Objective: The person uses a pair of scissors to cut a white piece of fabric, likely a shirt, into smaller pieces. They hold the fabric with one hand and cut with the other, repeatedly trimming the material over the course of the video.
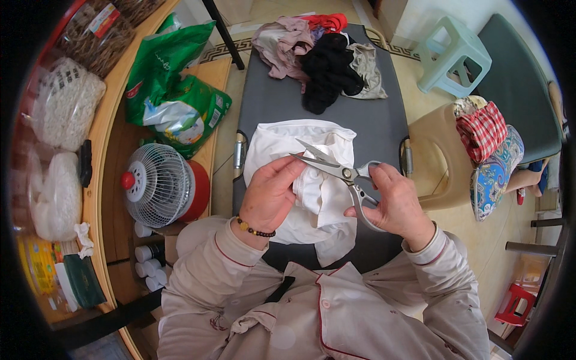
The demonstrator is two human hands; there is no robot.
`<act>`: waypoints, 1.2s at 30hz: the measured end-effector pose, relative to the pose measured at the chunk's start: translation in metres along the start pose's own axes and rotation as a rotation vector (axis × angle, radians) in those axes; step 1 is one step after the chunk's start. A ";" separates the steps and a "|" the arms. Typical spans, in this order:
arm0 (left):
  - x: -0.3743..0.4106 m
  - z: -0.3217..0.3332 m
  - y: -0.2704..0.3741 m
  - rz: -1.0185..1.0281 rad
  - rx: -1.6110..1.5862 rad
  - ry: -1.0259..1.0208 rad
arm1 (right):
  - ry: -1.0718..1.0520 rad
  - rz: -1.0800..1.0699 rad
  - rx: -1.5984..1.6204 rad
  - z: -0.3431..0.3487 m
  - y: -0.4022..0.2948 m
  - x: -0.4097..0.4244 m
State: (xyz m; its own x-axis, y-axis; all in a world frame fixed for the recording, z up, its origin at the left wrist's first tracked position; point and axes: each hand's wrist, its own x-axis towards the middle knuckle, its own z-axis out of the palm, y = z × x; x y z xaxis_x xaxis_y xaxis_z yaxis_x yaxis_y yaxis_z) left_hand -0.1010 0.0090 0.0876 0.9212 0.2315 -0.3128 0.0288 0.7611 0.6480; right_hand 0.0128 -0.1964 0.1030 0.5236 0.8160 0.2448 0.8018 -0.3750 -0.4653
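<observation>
My right hand [396, 202] grips a pair of metal scissors [346, 173], thumb in one handle loop and fingers at the other. The scissors' blades are apart and point left, over a white cloth garment [279, 135] spread on a grey folding cot [292, 101]. My left hand [272, 193], with a beaded bracelet at its wrist, pinches a raised fold of the white fabric close to the blade tips. Whether the lower blade touches the fabric or the fingertips, I cannot tell.
Pink [288, 40], black [330, 67] and red [328, 21] clothes lie at the cot's far end. A caged fan [157, 186] and a green bag [189, 112] stand left. At right are a beige plastic stool [420, 135] bearing folded cloths and a pale green stool [454, 56].
</observation>
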 end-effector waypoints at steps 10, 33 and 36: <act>-0.001 0.001 -0.002 0.000 0.054 0.002 | -0.094 0.072 0.024 0.002 0.003 -0.001; 0.001 -0.004 0.001 -0.030 -0.019 0.005 | -0.045 0.039 0.033 0.003 0.004 -0.001; 0.002 -0.003 0.000 -0.035 -0.036 -0.017 | -0.148 0.093 0.130 -0.001 0.004 0.000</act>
State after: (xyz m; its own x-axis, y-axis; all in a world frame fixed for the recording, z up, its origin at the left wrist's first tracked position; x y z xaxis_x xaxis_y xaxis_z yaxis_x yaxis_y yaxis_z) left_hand -0.1004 0.0116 0.0850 0.9262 0.1948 -0.3228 0.0469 0.7900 0.6113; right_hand 0.0163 -0.1986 0.1020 0.5382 0.8397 0.0725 0.7029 -0.3997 -0.5884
